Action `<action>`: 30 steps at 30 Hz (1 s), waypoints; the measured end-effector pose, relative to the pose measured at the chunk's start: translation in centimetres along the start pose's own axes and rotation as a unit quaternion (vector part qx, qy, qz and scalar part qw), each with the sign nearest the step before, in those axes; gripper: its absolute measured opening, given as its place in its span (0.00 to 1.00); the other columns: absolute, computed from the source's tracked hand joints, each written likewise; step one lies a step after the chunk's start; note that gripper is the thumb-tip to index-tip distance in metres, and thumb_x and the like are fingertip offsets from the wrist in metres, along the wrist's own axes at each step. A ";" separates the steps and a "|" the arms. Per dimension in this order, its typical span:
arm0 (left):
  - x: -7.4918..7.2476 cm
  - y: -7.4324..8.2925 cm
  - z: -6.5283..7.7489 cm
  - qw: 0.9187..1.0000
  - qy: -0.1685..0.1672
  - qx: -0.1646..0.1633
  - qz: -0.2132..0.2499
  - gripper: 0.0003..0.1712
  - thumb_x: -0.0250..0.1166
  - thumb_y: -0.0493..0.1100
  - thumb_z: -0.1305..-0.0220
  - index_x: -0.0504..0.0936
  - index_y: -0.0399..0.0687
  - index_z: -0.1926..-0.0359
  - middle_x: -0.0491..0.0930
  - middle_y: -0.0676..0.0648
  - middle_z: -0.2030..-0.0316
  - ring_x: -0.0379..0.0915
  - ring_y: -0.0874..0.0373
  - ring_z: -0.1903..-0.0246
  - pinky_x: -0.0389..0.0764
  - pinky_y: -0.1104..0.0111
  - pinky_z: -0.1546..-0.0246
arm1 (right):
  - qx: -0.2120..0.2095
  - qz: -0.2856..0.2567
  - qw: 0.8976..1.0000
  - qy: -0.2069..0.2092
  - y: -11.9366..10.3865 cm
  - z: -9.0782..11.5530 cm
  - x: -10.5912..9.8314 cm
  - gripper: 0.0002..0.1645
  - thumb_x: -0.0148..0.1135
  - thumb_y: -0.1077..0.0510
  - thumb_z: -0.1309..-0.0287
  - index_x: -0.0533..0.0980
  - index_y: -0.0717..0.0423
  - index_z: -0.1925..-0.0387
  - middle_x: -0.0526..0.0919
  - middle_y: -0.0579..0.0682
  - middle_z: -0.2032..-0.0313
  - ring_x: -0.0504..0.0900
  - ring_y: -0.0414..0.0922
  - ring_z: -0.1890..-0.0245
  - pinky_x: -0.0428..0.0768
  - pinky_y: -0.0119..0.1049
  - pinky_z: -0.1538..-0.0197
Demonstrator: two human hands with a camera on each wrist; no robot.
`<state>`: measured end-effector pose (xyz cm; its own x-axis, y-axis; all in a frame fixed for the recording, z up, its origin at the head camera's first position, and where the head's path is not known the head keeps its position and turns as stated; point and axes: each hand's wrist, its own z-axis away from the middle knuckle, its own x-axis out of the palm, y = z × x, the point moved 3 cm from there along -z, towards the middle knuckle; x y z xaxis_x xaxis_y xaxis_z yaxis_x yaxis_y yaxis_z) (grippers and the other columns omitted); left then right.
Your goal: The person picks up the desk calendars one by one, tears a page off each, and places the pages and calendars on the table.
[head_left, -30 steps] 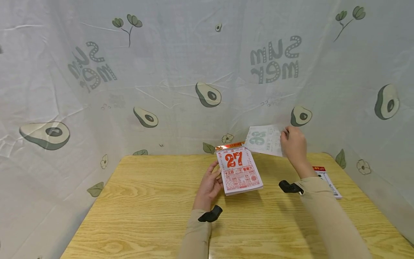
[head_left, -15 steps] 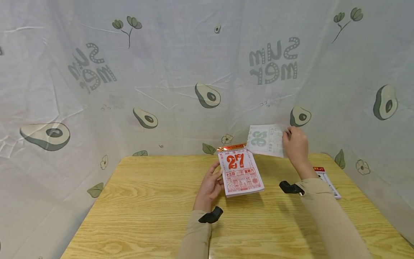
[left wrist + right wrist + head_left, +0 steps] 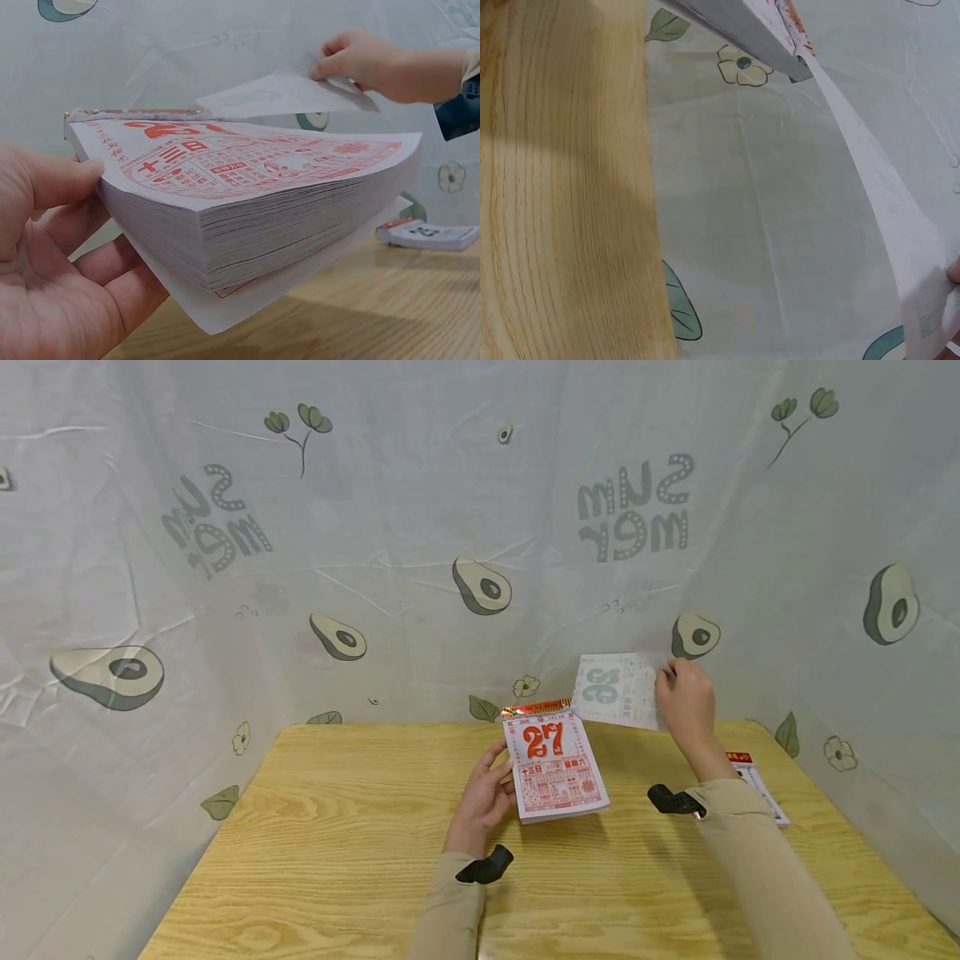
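Observation:
A thick tear-off calendar (image 3: 558, 768) is held tilted above the wooden table, its top leaf showing a red 27. My left hand (image 3: 483, 797) grips its left edge, thumb on top and fingers underneath, as the left wrist view shows. At its upper right, my right hand (image 3: 686, 697) pinches the far edge of a thin calendar page (image 3: 611, 689), whose back shows a faint reversed 26. One corner of that page meets the calendar's foil-edged top (image 3: 536, 707); whether it is still joined there I cannot tell. In the right wrist view, the page (image 3: 885, 187) stretches taut from the pad's corner.
A second, smaller calendar pad with a red header (image 3: 761, 789) lies on the table's right side, partly behind my right forearm. The wooden table (image 3: 337, 843) ends at a hanging white cloth (image 3: 420, 510) printed with avocados.
Hands, calendar and page keep nearly the same places. The page's left edge has shifted slightly to the right from the calendar's top over the last second. The view has tilted a little.

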<state>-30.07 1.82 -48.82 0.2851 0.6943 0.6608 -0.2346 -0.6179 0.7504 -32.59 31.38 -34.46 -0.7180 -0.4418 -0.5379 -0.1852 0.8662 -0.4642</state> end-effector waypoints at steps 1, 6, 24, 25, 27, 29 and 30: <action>-0.1 -0.1 -0.1 1.000 0.004 -0.001 0.002 0.17 0.48 0.38 0.25 0.67 0.57 0.40 0.84 0.51 0.58 0.84 0.59 0.67 0.81 0.66 0.64 | 0.002 -0.001 1.000 0.000 0.0 0.0 0.0 0.12 0.54 0.65 0.35 0.75 0.75 0.60 0.79 0.70 0.62 0.78 0.64 0.59 0.78 0.57 0.54; -0.4 -0.2 -0.2 1.000 0.016 0.000 -0.001 0.16 0.49 0.37 0.25 0.70 0.59 0.42 0.85 0.50 0.60 0.84 0.59 0.68 0.81 0.67 0.66 | 0.009 -0.001 1.000 -0.004 -0.2 0.0 0.0 0.13 0.53 0.63 0.34 0.75 0.74 0.59 0.79 0.70 0.61 0.78 0.64 0.59 0.77 0.57 0.53; -0.3 1.4 0.5 0.999 0.014 0.000 -0.050 0.18 0.51 0.38 0.26 0.68 0.57 0.39 0.84 0.49 0.61 0.83 0.57 0.66 0.82 0.65 0.66 | 0.026 -0.015 1.000 0.004 -0.2 0.0 -0.3 0.14 0.53 0.65 0.34 0.75 0.76 0.57 0.79 0.72 0.59 0.79 0.66 0.56 0.78 0.58 0.52; -0.4 1.5 0.5 0.998 0.014 0.000 -0.053 0.18 0.50 0.38 0.26 0.68 0.57 0.39 0.84 0.49 0.61 0.83 0.57 0.66 0.82 0.65 0.66 | 0.029 -0.014 0.999 0.002 -0.1 0.0 -0.3 0.14 0.53 0.65 0.34 0.75 0.76 0.57 0.79 0.72 0.58 0.79 0.66 0.56 0.78 0.58 0.52; -0.6 1.6 0.6 0.998 0.016 -0.002 -0.057 0.18 0.50 0.38 0.26 0.68 0.57 0.39 0.84 0.49 0.61 0.83 0.57 0.66 0.82 0.65 0.66 | 0.033 -0.013 0.999 0.000 -0.1 0.1 -0.3 0.14 0.53 0.64 0.34 0.75 0.76 0.56 0.79 0.72 0.58 0.79 0.67 0.55 0.78 0.59 0.51; -0.7 1.7 0.7 0.998 0.018 -0.003 -0.060 0.18 0.50 0.38 0.25 0.68 0.58 0.39 0.83 0.50 0.61 0.83 0.57 0.66 0.82 0.65 0.66 | 0.035 -0.013 0.999 -0.002 0.0 0.1 -0.3 0.15 0.53 0.64 0.34 0.75 0.76 0.55 0.79 0.72 0.57 0.79 0.67 0.55 0.78 0.59 0.51; -0.7 1.7 0.7 0.998 0.016 -0.004 -0.062 0.18 0.50 0.38 0.25 0.68 0.58 0.38 0.83 0.50 0.60 0.83 0.57 0.66 0.82 0.65 0.66 | 0.034 -0.013 0.999 -0.003 -0.1 0.2 -0.3 0.15 0.53 0.64 0.34 0.75 0.76 0.55 0.79 0.72 0.57 0.79 0.67 0.55 0.78 0.59 0.51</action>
<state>-30.01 0.00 -48.01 0.2817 0.7769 0.5632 -0.2069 -0.5239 0.8262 -32.26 31.41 -34.41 -0.7100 -0.4650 -0.5288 -0.1570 0.8366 -0.5247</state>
